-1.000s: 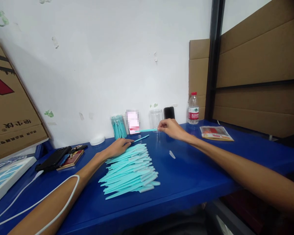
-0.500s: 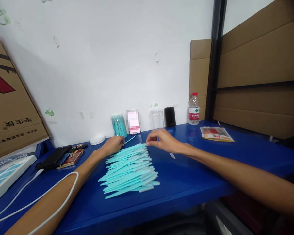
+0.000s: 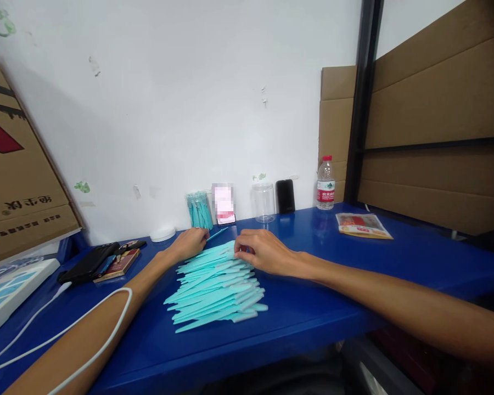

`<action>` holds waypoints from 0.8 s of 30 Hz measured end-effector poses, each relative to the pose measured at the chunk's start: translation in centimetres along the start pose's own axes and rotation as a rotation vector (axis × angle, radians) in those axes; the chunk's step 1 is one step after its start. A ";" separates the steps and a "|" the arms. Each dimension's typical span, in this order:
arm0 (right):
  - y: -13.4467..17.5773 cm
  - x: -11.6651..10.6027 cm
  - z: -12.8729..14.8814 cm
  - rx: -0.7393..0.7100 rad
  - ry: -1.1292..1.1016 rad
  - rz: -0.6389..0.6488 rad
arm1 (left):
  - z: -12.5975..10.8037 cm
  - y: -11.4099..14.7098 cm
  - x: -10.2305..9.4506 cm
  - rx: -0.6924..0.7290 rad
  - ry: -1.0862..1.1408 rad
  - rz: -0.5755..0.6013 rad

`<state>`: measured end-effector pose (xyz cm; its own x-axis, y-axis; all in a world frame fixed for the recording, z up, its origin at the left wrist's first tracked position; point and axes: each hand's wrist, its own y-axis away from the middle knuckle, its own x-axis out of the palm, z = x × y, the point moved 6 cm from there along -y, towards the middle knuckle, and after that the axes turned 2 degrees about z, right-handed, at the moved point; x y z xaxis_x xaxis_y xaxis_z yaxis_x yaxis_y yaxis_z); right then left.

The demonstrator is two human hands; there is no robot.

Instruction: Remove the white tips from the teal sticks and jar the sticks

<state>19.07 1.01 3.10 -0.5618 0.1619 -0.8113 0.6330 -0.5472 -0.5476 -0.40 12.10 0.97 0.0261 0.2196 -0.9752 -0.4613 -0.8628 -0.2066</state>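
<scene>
A heap of slim teal sticks with clear-capped ends, eyebrow razors by their look [image 3: 218,291], lies in front of me, tips leftward and caps rightward. My left hand [image 3: 192,241] rests at the heap's far left, fingers closed on a single eyebrow razor [image 3: 217,234] that points up and right. At the far right corner of the heap, my right hand [image 3: 263,250] pinches the capped end of a razor; its fingertips partly hide that end. Behind the left hand stands a clear jar [image 3: 198,208] packed with the same razors.
Along the wall stand a lit phone [image 3: 223,204], a clear jar [image 3: 264,203] with nothing visible inside, a black device [image 3: 285,196] and a water bottle [image 3: 326,184]. A packet [image 3: 364,225] lies right. Leftward are a white lid [image 3: 162,235], black pouch [image 3: 89,263] and white cable [image 3: 102,302].
My right hand has moved left and slightly nearer, from just beside the heap onto its far right corner. The left hand has stayed almost in place with its razor.
</scene>
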 end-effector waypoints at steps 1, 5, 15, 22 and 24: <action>-0.1 0.0 0.0 0.002 0.018 -0.001 | 0.0 0.0 0.0 0.001 0.000 -0.002; -0.3 -1.8 -1.0 0.068 0.130 -0.045 | -0.1 0.2 -0.1 -0.002 0.005 -0.001; 2.8 -4.5 -8.8 0.518 -0.083 0.569 | -0.3 0.4 -0.3 -0.033 0.030 -0.020; 3.0 -2.1 -8.2 0.485 -0.124 0.684 | -1.7 0.5 -2.0 -0.048 0.079 -0.157; 2.5 -2.2 -8.7 0.458 -0.101 0.576 | -2.6 0.5 -2.6 -0.037 0.129 -0.184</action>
<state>26.50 6.42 1.76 -0.2684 -0.3186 -0.9091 0.5690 -0.8139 0.1172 1.64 9.89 3.15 0.2213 0.3169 -0.9223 -0.4055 -0.8302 -0.3825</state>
